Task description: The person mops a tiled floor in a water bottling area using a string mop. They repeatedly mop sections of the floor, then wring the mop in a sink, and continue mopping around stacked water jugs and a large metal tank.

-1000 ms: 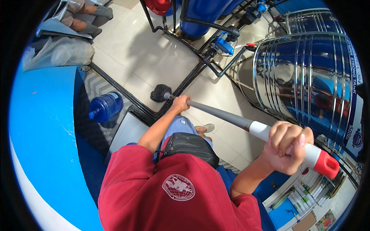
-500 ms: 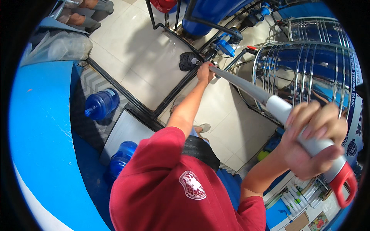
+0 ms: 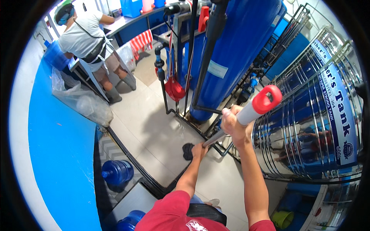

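Both my hands are closed around a mop handle (image 3: 216, 137), a grey pole whose red, looped end rises toward me. My right hand (image 3: 236, 125) grips the thick upper part just below that red end. Farther down the pole, my left hand (image 3: 199, 150) is wrapped round it. The dark stringy mop head (image 3: 187, 151) lies on the pale tiled floor (image 3: 162, 133) just beyond my left hand, partly hidden by it.
Shiny steel tanks (image 3: 296, 134) stand at the right. Tall blue cylinders (image 3: 227, 65) and pipework rise ahead. A black pipe (image 3: 135, 156) crosses the floor beside a blue water jug (image 3: 117, 172). A co-worker (image 3: 90, 42) stands at a counter, far left.
My right hand has swung up and forward, so the pole stands steeper with its red end farther from me. The view has tilted up, bringing the co-worker's upper body into sight.
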Demonstrator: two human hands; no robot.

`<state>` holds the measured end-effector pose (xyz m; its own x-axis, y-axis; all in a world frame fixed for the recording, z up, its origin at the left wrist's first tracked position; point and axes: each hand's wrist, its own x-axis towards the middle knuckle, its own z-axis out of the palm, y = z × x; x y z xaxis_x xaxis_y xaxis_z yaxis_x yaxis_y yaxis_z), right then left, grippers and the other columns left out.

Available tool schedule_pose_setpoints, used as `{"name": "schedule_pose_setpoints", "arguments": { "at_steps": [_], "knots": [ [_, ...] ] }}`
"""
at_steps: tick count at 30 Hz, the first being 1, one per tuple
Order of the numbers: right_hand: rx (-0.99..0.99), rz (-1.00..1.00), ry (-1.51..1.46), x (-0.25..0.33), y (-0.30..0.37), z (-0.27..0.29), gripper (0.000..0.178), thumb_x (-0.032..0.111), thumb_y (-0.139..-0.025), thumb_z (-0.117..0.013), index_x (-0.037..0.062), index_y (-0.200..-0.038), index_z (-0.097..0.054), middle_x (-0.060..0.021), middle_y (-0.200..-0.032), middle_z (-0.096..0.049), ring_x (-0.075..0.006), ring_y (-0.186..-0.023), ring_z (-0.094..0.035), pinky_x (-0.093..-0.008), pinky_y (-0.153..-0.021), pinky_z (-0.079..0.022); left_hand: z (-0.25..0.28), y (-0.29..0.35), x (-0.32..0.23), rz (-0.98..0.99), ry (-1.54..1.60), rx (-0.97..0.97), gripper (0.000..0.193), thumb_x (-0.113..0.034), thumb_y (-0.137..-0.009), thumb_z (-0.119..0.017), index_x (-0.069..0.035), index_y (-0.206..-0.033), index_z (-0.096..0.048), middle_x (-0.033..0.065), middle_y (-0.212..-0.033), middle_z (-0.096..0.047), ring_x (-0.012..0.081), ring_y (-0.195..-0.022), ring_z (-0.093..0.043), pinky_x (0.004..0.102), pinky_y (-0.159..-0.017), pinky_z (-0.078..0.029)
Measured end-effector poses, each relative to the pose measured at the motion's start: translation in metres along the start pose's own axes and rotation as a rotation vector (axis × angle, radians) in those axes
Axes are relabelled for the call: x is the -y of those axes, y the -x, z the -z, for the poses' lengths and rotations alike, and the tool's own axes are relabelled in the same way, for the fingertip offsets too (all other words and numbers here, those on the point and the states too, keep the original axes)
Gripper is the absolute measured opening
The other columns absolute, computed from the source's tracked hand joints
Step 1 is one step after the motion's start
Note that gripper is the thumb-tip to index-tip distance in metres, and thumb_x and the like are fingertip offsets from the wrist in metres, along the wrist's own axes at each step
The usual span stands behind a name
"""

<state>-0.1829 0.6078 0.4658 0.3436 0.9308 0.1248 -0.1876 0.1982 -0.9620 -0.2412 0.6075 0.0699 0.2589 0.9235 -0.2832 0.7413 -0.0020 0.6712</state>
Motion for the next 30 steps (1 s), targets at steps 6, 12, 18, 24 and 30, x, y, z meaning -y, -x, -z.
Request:
{"name": "schedule_pose_setpoints", "arguments": {
  "at_steps": [6, 12, 18, 24, 30],
  "knots": [
    [0.084, -0.079, -0.128, -0.007, 0.017, -0.006, 0.04, 0.001, -0.083, -0.067, 0.0105, -0.056, -0.039, 0.0042, -0.052, -0.042, -0.0051, -0.043, -0.037, -0.0226, -0.039, -0.025, 0.027, 0.044, 0.045, -0.032, -0.104, 0.03, 0.035, -0.044, -0.083, -0.059, -0.01, -0.085, -0.069, 0.02, -0.082, -0.067, 0.0386, -0.084, -0.066, 0.047, -0.076, -0.052],
    [0.098, -0.048, -0.217, -0.021, 0.061, 0.023, 0.037, 0.006, -0.089, -0.06, 0.0117, -0.063, -0.033, 0.0033, -0.05, -0.036, -0.0056, -0.04, -0.03, -0.023, -0.037, -0.021, 0.037, 0.099, 0.079, 0.005, -0.211, 0.132, 0.031, -0.039, -0.079, -0.064, -0.01, -0.088, -0.07, 0.0177, -0.082, -0.068, 0.0373, -0.083, -0.066, 0.0452, -0.076, -0.053],
    [0.15, 0.009, -0.209, -0.054, 0.103, 0.056, 0.033, 0.013, -0.094, -0.052, 0.0105, -0.066, -0.035, 0.0014, -0.049, -0.035, -0.0077, -0.04, -0.03, -0.0251, -0.038, -0.026, 0.036, 0.137, 0.115, 0.056, -0.305, 0.281, 0.035, -0.042, -0.08, -0.062, -0.013, -0.098, -0.068, 0.0184, -0.096, -0.068, 0.0375, -0.093, -0.064, 0.047, -0.08, -0.052],
    [0.24, -0.183, -0.155, -0.082, 0.135, 0.05, 0.034, 0.01, -0.093, -0.054, 0.0086, -0.063, -0.04, 0.0033, -0.055, -0.041, -0.0057, -0.047, -0.035, -0.0235, -0.043, -0.027, 0.053, 0.146, 0.121, 0.024, -0.275, 0.401, 0.038, -0.044, -0.082, -0.061, -0.013, -0.102, -0.067, 0.0151, -0.099, -0.068, 0.0344, -0.098, -0.063, 0.0437, -0.084, -0.05],
    [0.27, -0.199, -0.14, -0.08, 0.145, 0.033, 0.036, 0.012, -0.093, -0.056, 0.0089, -0.061, -0.039, 0.0044, -0.055, -0.04, -0.0044, -0.048, -0.034, -0.0234, -0.043, -0.025, 0.064, 0.156, 0.127, 0.047, -0.128, 0.375, 0.038, -0.043, -0.082, -0.061, -0.01, -0.099, -0.065, 0.0169, -0.096, -0.067, 0.0359, -0.095, -0.063, 0.0444, -0.08, -0.049]
  ]
}}
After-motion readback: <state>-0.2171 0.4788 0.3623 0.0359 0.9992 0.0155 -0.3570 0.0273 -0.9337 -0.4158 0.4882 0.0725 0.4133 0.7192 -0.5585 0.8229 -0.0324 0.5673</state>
